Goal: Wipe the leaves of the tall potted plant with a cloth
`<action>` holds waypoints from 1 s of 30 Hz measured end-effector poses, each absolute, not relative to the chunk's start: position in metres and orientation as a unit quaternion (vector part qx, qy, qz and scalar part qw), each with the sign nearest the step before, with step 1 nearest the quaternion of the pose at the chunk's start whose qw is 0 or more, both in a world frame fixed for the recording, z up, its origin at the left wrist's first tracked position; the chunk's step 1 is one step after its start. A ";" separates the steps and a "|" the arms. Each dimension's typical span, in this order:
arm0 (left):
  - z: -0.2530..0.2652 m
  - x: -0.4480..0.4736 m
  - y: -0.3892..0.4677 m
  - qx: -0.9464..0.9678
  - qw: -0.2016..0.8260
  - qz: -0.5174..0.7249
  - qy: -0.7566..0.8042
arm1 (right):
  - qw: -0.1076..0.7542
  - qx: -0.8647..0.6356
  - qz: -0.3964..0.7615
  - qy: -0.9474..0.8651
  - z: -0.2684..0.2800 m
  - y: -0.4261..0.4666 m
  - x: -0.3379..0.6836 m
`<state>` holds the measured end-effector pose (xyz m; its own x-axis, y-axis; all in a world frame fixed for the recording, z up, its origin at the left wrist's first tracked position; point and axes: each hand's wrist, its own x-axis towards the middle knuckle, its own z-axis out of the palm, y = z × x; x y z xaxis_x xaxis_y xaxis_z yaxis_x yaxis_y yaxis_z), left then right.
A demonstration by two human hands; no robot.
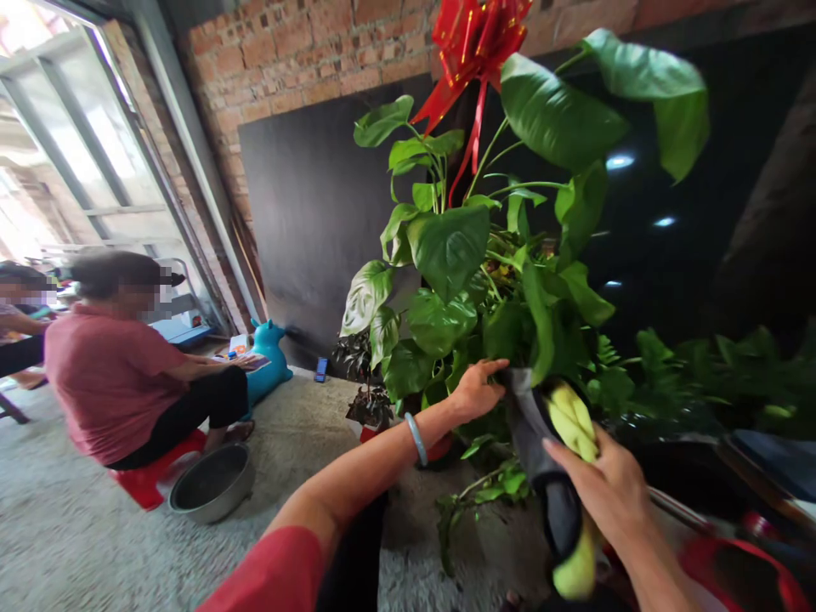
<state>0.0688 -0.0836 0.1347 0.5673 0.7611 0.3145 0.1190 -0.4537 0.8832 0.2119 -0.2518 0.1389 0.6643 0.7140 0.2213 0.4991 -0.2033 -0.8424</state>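
Note:
My right hand (609, 480) grips a bunched grey and yellow-green cloth (529, 425), thumb across its front. Yellow-green folds show at its top and hang from its lower end; its exact kind I cannot make out. At the cloth's upper left corner is my left hand (478, 391), fingers closed at the grey edge, with fingertips partly hidden. A pale bangle (416, 439) circles the left wrist. Right behind both hands rises a large leafy potted plant (450, 246), its broad green leaves overhanging the cloth. A red ribbon bow (478, 42) sits at the plant's top.
On the left a person in a pink shirt (115, 374) sits on a red stool (153, 476), beside a grey basin (213, 484). A blue animal-shaped toy (268, 361) and a phone (320, 369) are near the dark panel (319, 212). Low greenery (682, 374) spreads at right.

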 end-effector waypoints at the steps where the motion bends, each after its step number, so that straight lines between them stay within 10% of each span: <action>1: 0.132 0.064 -0.081 0.774 0.431 0.362 0.292 | 0.482 -0.772 0.130 -0.395 0.138 -0.260 0.212; 10: 0.127 0.031 -0.083 0.770 0.427 0.372 0.294 | 0.622 -0.677 -0.012 -0.394 0.172 -0.202 0.201; 17: 0.133 0.021 -0.083 0.748 0.451 0.382 0.303 | 0.634 -0.721 0.165 -0.226 0.092 -0.227 0.205; 24: 0.129 0.028 -0.091 0.739 0.477 0.389 0.275 | 0.603 -0.718 -0.025 -0.346 0.139 -0.215 0.176; 30: 0.134 0.014 -0.090 0.737 0.464 0.397 0.289 | 0.532 -0.753 0.206 -0.328 0.076 -0.239 0.169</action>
<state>0.0145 -0.0899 0.1344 0.5167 0.7952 0.3173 0.0577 -0.4020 0.9138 0.1695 -0.2386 0.0758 0.7001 0.7130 0.0376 0.2743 -0.2200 -0.9361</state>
